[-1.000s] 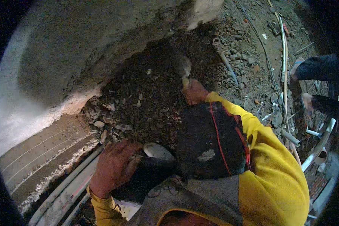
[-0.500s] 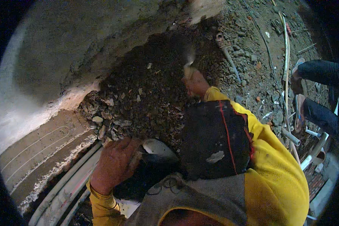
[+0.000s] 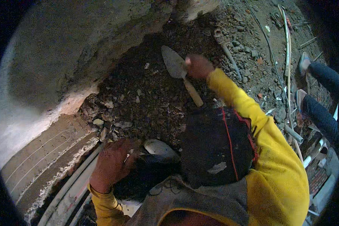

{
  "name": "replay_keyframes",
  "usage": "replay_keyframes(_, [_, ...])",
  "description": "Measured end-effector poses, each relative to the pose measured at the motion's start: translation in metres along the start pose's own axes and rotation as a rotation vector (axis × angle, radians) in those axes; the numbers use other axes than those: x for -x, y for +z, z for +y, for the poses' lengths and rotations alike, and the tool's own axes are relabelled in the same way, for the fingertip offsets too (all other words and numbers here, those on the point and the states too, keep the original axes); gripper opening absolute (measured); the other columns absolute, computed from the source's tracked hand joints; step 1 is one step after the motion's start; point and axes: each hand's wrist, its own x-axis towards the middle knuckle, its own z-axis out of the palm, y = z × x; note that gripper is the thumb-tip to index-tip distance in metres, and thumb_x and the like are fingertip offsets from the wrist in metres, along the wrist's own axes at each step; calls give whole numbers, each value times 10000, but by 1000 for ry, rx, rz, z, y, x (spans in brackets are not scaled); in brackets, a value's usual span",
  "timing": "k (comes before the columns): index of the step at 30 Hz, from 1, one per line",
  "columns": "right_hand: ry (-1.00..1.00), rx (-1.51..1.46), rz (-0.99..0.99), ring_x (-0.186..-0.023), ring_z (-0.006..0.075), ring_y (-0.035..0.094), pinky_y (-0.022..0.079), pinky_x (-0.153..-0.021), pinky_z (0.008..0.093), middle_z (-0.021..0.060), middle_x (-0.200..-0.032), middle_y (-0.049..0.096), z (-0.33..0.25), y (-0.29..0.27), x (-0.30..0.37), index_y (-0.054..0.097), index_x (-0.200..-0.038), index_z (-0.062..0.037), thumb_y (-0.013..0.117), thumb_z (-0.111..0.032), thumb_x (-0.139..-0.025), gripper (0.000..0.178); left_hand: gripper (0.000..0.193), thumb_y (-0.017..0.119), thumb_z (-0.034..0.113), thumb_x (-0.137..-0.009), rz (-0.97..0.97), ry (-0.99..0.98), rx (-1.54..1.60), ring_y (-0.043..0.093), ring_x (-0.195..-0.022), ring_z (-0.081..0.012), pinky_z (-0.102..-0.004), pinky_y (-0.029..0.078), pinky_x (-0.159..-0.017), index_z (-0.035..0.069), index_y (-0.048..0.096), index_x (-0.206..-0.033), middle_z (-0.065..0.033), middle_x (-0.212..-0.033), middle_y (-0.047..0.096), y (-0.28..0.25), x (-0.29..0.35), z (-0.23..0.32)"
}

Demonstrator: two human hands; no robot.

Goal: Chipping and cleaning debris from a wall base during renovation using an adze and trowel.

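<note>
A trowel with a grey pointed blade and a pale wooden handle lies on the dark rubble, its tip pointing away from me. My right hand is beside the blade, near its right edge and off the handle. That hand is dim and blurred, with its fingers mostly turned out of sight. My left hand is by my dark-clothed left knee, its fingers bent inward. A tiny bright spot shows at those fingers, too small to name. The rounded toe of a pale shoe sticks out between my knees.
A rough plastered wall rises on the left, above a ledge. Pipes run beneath the ledge. A short pipe, cables and a hose lie on the right. Another person's legs stand at the far right.
My right hand has come off the trowel's handle and shifted slightly up and right, beside the blade. The trowel, blurred before, now lies still on the rubble. My left hand has barely moved.
</note>
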Motion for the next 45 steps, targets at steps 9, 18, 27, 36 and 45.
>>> replay_keyframes(9, [202, -12, 249, -949, 353, 615, 502, -835, 445, 192, -1044, 632, -14, -56, -124, 570, -1137, 10, 536, -361, -878, 454, 302, 599, 157, -806, -19, -24, -32, 581, -888, -364, -441, 437, -783, 61, 554, -1089, -170, -972, 602, -4, -12, 4])
replay_keyframes(18, [-38, 117, 437, -996, 322, 599, 503, -820, 472, 145, -1071, 625, 11, -43, -124, 616, -1133, -208, 492, -411, -883, 345, 272, 627, 181, -821, 16, -61, 88, 606, -830, -332, -400, 483, -708, 19, 573, -1033, -169, -914, 616, 4, -10, -17])
replay_keyframes(27, [-150, 371, 352, -924, 366, 601, 449, -825, 486, 219, -919, 630, 26, -50, -141, 624, -1102, -120, 371, -504, -921, 494, 255, 608, 146, -828, -22, -67, 88, 614, -838, -311, -397, 487, -724, 16, 567, -1044, -168, -988, 605, 3, -18, -21])
replay_keyframes(36, [-375, -4, 629, -823, 399, 589, 435, -766, 499, 212, -848, 625, 14, -45, -110, 641, -945, -35, 338, -543, -928, 592, 318, 611, 187, -830, -27, -125, 74, 616, -863, -315, -397, 491, -737, 25, 550, -1097, -165, -1007, 611, 1, -10, -24])
replay_keyframes(45, [-275, 103, 546, -753, 346, 620, 509, -682, 451, 164, -779, 624, 46, -34, -131, 639, -935, -139, 436, -370, -882, 312, 310, 621, 179, -824, 5, -88, 52, 618, -832, -322, -396, 492, -711, 40, 549, -1092, -161, -944, 621, -1, -13, -28])
